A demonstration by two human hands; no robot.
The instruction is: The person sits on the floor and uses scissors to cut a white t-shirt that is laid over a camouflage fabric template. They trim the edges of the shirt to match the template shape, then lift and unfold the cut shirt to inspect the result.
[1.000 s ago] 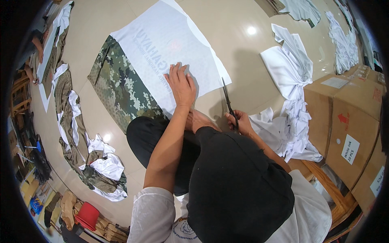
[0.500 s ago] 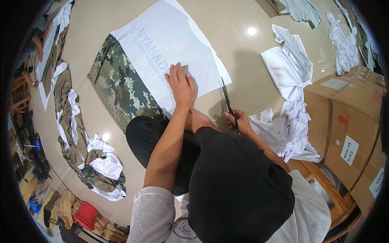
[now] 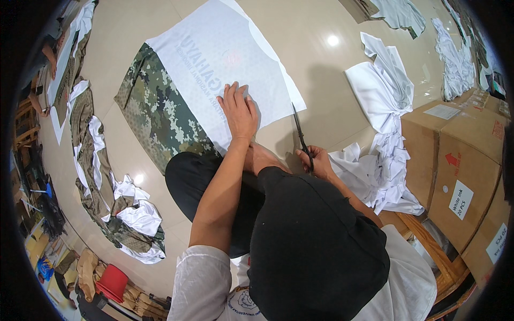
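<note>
A white fabric panel [image 3: 235,51] with faint printing showing through lies flat on the floor, a camouflage piece [image 3: 160,107] along its left side. My left hand [image 3: 239,112] rests palm down on the white part, fingers stretched out. To the right, my right hand [image 3: 315,161] grips a pair of dark scissors [image 3: 301,134] by the handles. Their blades point away from me, with the tip at the panel's lower right edge. My bare foot [image 3: 266,159] shows just below my left hand.
White cloth [image 3: 383,91] and crumpled scraps [image 3: 375,174] lie on the right, beside stacked cardboard boxes [image 3: 465,166]. A long heap of camouflage and white fabric [image 3: 99,166] runs along the left. Another person's hand [image 3: 52,69] shows at the far left, near more cloth.
Almost nothing differs. My left hand stays flat on the fabric, and the scissors in my right hand keep nearly the same place.
</note>
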